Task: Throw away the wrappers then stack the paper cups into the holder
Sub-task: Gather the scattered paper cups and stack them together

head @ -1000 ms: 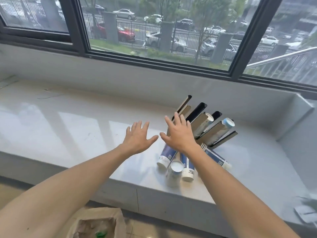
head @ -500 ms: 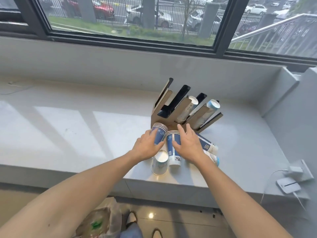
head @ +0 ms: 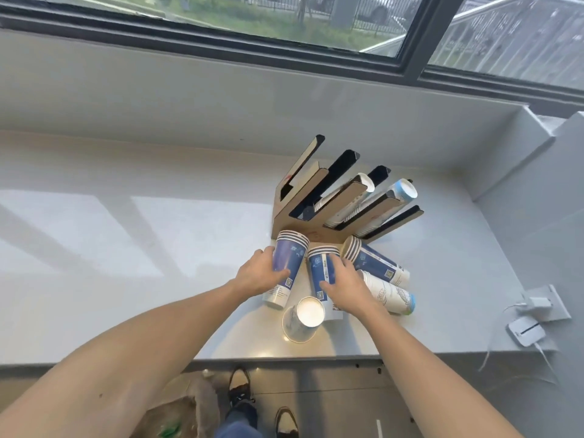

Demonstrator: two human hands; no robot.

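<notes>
Two hands on two separate cup stacks, both lying on the white counter (head: 126, 279). Nearest to camera: bag (head: 177, 415) on the floor at the counter's foot, shoes (head: 240, 387) beside it. On the counter's near edge, single upturned cup (head: 304, 318), base up, sits between the wrists, touching neither hand. Left hand (head: 260, 275) is wrapped round the left blue stack (head: 286, 271): thumb across the top face, fingers tucked behind the far-left side, clamped on its middle; rims point away toward the holder. Right hand (head: 344, 287) lies over the middle blue stack (head: 324, 276), thumb on its near-left face, fingers curled over the right side; looks closed on it, though fingertips are hidden. Just right of that hand: another blue stack (head: 376, 263) and a white stack (head: 392, 295), both lying flat, untouched. Far right, charger and plug (head: 534, 314) with cable. Behind the stacks, cardboard holder (head: 300, 222) stands with slanted slots; two right slots have cup stacks, left ones are dark, contents unclear. Window (head: 284, 20) behind.
</notes>
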